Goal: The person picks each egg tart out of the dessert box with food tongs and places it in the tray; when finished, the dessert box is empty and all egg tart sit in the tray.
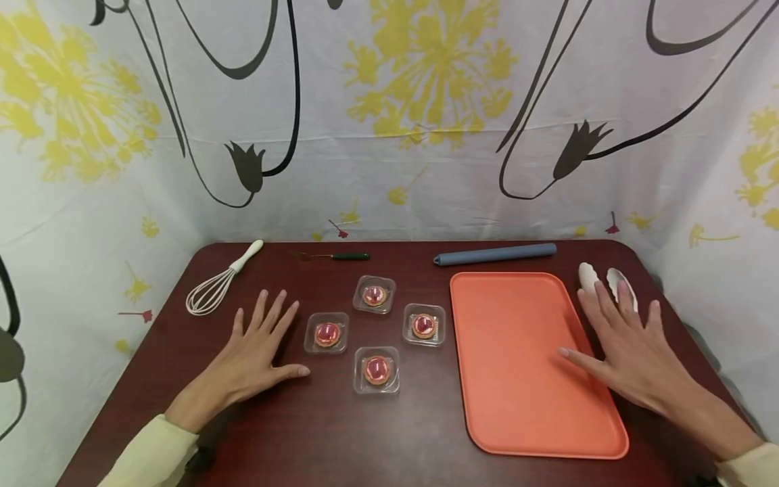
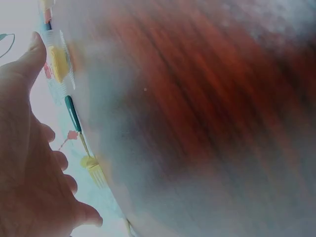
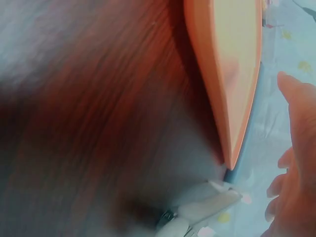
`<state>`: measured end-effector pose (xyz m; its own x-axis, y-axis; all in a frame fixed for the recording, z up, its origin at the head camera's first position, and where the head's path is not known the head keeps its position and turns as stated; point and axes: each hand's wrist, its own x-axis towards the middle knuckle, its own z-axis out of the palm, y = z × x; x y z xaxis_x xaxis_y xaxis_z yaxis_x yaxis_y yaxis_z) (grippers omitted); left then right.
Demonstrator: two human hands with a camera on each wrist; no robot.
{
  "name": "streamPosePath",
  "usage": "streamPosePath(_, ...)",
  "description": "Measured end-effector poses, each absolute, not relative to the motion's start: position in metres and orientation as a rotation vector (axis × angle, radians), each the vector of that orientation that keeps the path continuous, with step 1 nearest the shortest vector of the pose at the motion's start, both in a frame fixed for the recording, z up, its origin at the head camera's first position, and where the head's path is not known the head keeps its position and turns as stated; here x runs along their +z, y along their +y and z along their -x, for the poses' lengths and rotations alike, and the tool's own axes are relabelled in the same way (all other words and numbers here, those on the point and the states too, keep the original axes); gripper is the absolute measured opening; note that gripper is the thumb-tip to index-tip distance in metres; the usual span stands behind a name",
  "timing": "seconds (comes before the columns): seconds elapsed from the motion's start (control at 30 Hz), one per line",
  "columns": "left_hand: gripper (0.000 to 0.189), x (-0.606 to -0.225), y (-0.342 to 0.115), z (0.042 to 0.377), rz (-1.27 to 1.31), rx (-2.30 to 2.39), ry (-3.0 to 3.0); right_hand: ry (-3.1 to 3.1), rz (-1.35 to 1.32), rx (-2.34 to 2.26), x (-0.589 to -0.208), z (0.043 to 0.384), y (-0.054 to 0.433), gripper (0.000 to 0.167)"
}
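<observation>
In the head view my left hand (image 1: 255,352) is spread above the table's left side, its fingers straight and holding nothing. To its right stand several clear plastic boxes (image 1: 359,389), each with a small red-topped tart (image 1: 327,334) inside. My right hand (image 1: 633,352) is spread over the right edge of an orange tray (image 1: 517,385), also holding nothing. Just beyond its fingertips lie white-tipped tongs (image 1: 587,276), partly hidden by the hand. Both hands, left (image 2: 34,148) and right (image 3: 298,153), appear raised off the surface in the wrist views.
A white whisk (image 1: 209,292) lies at the table's far left. Along the back edge are a fork (image 1: 349,256) with a dark green handle and a blue-grey rod (image 1: 496,254), perhaps a rolling pin. A patterned curtain (image 1: 395,189) hangs behind the dark wooden table (image 1: 304,439).
</observation>
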<state>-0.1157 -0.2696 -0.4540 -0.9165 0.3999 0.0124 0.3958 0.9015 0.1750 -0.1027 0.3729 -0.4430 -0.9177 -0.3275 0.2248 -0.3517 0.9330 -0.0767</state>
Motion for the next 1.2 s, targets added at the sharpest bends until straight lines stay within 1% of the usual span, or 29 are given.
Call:
streamPosePath(0.13, 0.118, -0.454, -0.269, 0.115, -0.638, 0.269, 3.033, -2.848, -0.546, 0.158, -0.442, 0.106, 0.366, 0.121)
streamPosePath(0.3, 0.116, -0.453, -0.269, 0.113, -0.642, 0.302, 3.017, -2.785, -0.591, 0.200, -0.439, 0.110, 0.356, 0.113)
streamPosePath(0.5, 0.111, -0.449, -0.268, 0.111, -0.660, 0.347, 3.000, -2.727, -0.652, 0.205, -0.433, 0.117, 0.342, 0.107)
streamPosePath(0.83, 0.101, -0.444, -0.263, 0.107, -0.730, 0.478, 2.985, -2.626, -0.770, 0.349, -0.426, 0.126, 0.312, 0.085)
streamPosePath(0.93, 0.098, -0.441, -0.260, 0.104, -0.745, 0.551, 2.969, -2.590, -0.799, 0.372, -0.423, 0.130, 0.301, 0.081)
streamPosePath(1.07, 0.094, -0.437, -0.256, 0.100, -0.773, 0.605, 2.974, -2.573, -0.828, 0.418, -0.419, 0.135, 0.285, 0.079)
streamPosePath(1.2, 0.093, -0.436, -0.252, 0.094, -0.826, 0.630, 3.002, -2.519, -0.881, 0.445, -0.419, 0.139, 0.266, 0.084)
